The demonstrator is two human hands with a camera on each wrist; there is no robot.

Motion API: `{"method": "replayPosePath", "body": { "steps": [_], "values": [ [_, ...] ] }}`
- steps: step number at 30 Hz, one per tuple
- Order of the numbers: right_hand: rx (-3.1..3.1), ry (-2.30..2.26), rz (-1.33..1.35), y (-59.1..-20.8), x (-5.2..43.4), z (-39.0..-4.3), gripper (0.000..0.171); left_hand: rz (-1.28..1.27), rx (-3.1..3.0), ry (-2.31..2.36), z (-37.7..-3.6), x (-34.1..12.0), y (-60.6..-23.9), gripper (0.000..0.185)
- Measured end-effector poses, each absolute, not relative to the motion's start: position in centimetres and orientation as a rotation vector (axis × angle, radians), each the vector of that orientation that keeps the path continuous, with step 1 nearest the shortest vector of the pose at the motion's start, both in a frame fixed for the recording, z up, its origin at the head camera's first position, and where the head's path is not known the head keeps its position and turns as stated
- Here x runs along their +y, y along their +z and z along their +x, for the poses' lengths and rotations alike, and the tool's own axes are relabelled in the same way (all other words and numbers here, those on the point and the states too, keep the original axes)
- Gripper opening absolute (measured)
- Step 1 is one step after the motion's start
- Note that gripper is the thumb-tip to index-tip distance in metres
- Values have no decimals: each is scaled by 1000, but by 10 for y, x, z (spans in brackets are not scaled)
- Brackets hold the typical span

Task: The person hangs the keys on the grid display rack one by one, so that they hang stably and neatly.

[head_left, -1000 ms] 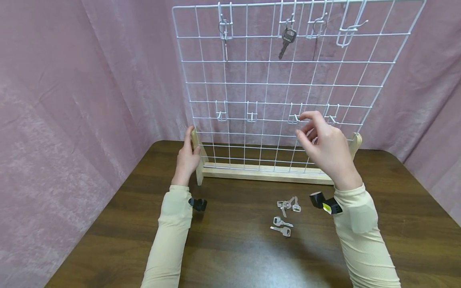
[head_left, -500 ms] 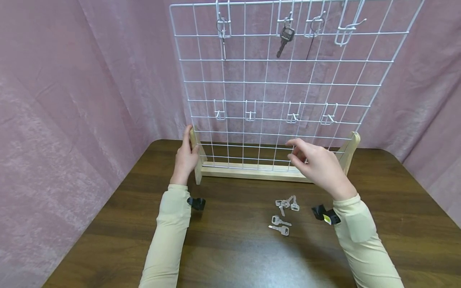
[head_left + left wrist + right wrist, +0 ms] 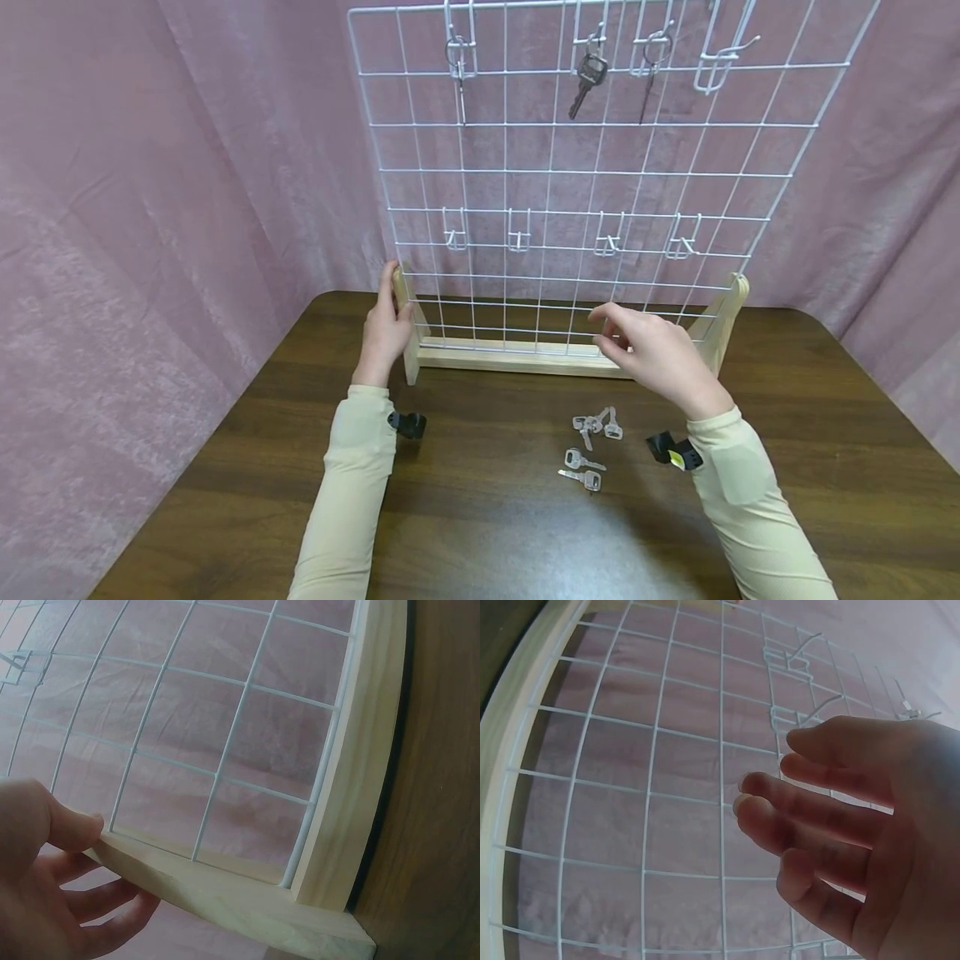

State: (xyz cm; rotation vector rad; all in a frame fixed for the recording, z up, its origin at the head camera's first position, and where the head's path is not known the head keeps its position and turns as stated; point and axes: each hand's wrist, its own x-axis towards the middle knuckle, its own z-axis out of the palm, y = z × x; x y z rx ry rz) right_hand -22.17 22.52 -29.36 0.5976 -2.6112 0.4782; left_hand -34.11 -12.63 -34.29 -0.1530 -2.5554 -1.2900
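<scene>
Keys [image 3: 581, 462] on table [image 3: 480, 517], head view only

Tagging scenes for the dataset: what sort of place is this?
Likely a staged recording setup: pink curtains behind a wooden table, which holds a wire grid rack and loose keys.

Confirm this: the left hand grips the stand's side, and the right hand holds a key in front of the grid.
Wrong on one point: the right hand holds nothing, as the right wrist view shows. It is in front of the grid, and the left hand does grip the stand's side.
</scene>
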Motion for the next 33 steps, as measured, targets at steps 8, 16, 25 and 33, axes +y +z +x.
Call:
{"method": "replayPosePath", "body": {
  "steps": [8,16,25,33],
  "values": [
    [-2727,455,641,-304,228,-230,10,-150,-2557,-1289,-342,-127,-345,68],
    [-2835,444,779,-317,231,-240,12,-157,-2564,-1290,-342,-126,-344,69],
    [-2956,398,930,-332,232,-250,6,-163,-2556,-1278,-342,-125,-342,69],
    [-2994,466,1145,-344,232,-257,9,-168,-2555,-1270,-343,-126,-344,69]
  ]
}}
